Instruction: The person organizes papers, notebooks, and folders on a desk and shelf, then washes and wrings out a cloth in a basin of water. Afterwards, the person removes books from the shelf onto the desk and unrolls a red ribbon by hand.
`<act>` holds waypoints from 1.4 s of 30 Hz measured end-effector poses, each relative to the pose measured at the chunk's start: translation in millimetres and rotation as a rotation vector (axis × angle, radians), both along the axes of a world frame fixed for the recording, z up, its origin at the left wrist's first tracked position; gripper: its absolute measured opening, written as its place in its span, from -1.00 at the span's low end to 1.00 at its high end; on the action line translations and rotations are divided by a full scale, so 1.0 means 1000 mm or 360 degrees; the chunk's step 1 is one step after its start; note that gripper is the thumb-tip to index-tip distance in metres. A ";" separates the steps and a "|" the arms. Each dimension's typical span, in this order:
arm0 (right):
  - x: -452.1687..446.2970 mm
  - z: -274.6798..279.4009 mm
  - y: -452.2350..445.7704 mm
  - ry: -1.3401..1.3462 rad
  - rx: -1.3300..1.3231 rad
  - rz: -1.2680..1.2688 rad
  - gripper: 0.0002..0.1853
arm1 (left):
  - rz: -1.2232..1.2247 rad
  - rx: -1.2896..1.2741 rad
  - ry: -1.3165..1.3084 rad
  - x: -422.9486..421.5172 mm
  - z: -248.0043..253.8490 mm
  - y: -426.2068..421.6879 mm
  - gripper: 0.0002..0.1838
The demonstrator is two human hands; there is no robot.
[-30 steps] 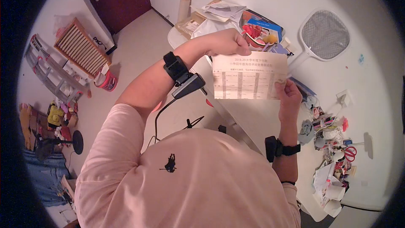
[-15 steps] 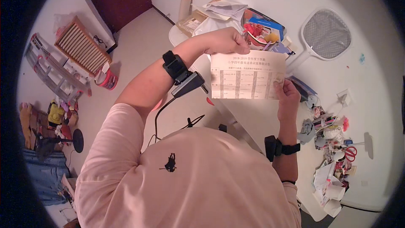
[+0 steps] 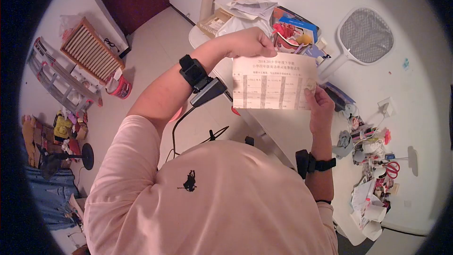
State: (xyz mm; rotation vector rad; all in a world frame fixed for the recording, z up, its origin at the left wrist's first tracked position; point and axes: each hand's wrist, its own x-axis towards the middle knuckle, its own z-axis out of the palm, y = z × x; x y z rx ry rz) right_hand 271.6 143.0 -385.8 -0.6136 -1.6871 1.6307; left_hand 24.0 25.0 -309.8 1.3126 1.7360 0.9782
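A printed test paper (image 3: 273, 82), with Chinese headings and a table of rows and columns, is held up over the white table (image 3: 292, 130). At its top edge, my left hand (image 3: 252, 42) pinches the sheet between thumb and bent fingers. My right hand (image 3: 322, 104) grips the lower right side, thumb on the printed face and the other fingers mostly behind. The sheet looks nearly flat and covers part of the tabletop. Both wrists wear black straps; a dark device (image 3: 207, 92) with a cable sits by the left wrist.
Papers (image 3: 252, 7), a cardboard tube (image 3: 206, 4) and colourful items crowd the table's far end. A white mesh racket (image 3: 365, 35) leans on the wall. Red scissors (image 3: 392, 170) lie among clutter on the right. Leftward stand a ladder (image 3: 63, 80) and a red bucket (image 3: 121, 87).
The test paper and both hands have shifted very slightly left and up in view. Both hands keep their hold on the sheet.
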 end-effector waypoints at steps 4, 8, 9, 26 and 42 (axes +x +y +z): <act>0.002 0.003 -0.004 -0.0058 0.0059 0.0017 -0.83 | 0.0018 0.0021 0.0008 0.000 0.001 -0.003 -0.82; 0.005 0.013 -0.011 -0.0208 0.0073 0.0048 -0.83 | 0.0121 0.0117 -0.0034 -0.002 -0.002 -0.003 -0.84; 0.006 0.012 -0.011 -0.0205 0.0075 0.0047 -0.83 | 0.0119 0.0119 -0.0031 -0.004 -0.005 -0.002 -0.84; 0.010 0.001 -0.008 -0.0403 0.0871 0.0007 -0.79 | 0.0246 0.0386 0.0151 -0.017 -0.005 -0.008 -0.80; 0.004 -0.039 0.006 -0.0200 0.0099 -0.0188 -0.81 | 0.0820 -0.0081 -0.0390 -0.010 -0.065 -0.014 -0.05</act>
